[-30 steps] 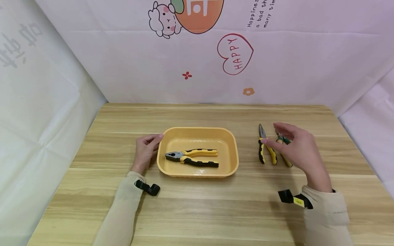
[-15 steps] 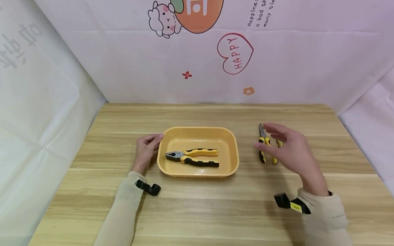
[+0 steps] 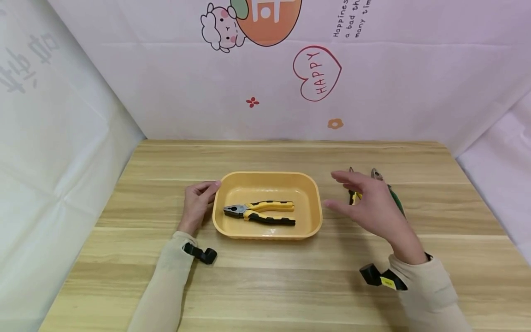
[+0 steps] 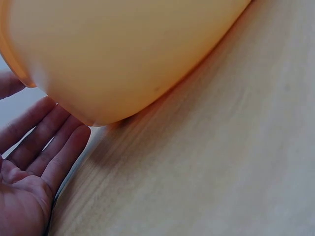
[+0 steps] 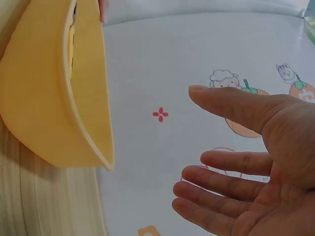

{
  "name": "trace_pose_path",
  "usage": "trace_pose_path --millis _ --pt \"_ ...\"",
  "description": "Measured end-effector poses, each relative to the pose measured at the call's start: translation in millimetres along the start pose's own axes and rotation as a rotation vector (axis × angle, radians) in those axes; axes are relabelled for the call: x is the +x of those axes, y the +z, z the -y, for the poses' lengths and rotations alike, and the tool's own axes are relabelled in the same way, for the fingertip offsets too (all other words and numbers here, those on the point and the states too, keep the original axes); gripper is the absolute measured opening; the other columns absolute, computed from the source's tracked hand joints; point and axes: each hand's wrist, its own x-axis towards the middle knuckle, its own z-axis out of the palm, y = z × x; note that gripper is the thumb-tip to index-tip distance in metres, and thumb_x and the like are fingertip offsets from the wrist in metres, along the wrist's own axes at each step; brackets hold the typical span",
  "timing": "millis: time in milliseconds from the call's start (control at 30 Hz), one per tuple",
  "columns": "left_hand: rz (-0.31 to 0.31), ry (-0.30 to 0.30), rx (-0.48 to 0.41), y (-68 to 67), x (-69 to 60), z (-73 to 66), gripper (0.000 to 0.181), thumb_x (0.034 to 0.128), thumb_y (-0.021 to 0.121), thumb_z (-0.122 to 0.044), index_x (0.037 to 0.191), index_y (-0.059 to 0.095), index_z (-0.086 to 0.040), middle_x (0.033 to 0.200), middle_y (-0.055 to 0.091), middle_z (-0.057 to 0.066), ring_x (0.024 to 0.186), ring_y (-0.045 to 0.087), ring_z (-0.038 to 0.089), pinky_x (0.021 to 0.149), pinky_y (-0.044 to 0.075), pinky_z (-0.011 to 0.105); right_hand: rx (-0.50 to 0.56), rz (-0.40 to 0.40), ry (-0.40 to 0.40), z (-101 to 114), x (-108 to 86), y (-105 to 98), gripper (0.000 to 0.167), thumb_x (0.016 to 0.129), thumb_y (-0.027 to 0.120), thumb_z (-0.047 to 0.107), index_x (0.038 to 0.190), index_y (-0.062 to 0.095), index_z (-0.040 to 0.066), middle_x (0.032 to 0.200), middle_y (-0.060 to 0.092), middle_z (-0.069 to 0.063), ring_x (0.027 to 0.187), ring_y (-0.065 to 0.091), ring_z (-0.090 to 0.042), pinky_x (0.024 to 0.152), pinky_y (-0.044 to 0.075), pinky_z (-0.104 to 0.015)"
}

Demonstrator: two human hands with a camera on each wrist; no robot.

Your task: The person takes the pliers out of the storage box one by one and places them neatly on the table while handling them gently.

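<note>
Since half a second ago the right hand has slid toward nine o'clock, nearing the yellow basket, thumb and fingers apart, holding nothing. The left hand touches the basket's ten-o'clock edge, fingers extended. Combination pliers lie inside; toward three o'clock, green-handled pliers and yellow-handled pliers (partly blocked by the right hand) rest on the table.

left hand touching tray | pliers inside | right hand just beside tray
</note>
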Motion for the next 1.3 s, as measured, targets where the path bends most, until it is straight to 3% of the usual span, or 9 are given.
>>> trace_pose_path --millis 200,533,800,1300 --pt "-0.004 0.008 -0.016 0.4 0.2 0.3 0.034 0.0964 0.071 -0.013 0.11 0.068 0.018 0.089 0.076 0.002 0.082 0.076 0.016 0.076 0.063 0.031 -0.021 0.061 -0.037 4.9 7.4 8.8 0.066 0.082 0.087 0.039 0.136 0.064 0.008 0.135 0.064 -0.012 0.119 0.063 -0.037 0.096 0.054 -0.054" --pt "0.01 0.014 -0.011 0.7 0.4 -0.4 0.034 0.0967 0.071 -0.014 0.11 0.069 0.017 0.09 0.076 0.002 0.082 0.076 0.016 0.077 0.063 0.032 -0.065 0.157 -0.112 10.2 24.9 21.8 0.067 0.082 0.088 0.029 0.136 0.062 0.001 0.136 0.063 -0.015 0.119 0.062 -0.041 0.098 0.053 -0.055" --pt "0.0 0.007 0.009 0.5 0.4 0.0 0.034 0.097 0.071 -0.015 0.11 0.069 0.017 0.091 0.076 0.003 0.081 0.075 0.015 0.076 0.063 0.03 -0.093 0.252 -0.117 19.7 34.8 33.6 0.071 0.083 0.087 0.033 0.139 0.059 0.001 0.139 0.06 -0.016 0.123 0.059 -0.041 0.101 0.051 -0.055" --pt "-0.006 -0.005 0.005 0.8 -0.1 -0.8 0.033 0.0968 0.071 -0.013 0.111 0.068 0.016 0.09 0.076 0.002 0.08 0.076 0.015 0.076 0.063 0.031 -0.181 0.338 -0.194 34.3 53.6 61.9 0.072 0.081 0.088 0.034 0.138 0.06 0.002 0.137 0.062 -0.014 0.127 0.058 -0.033 0.106 0.049 -0.049"
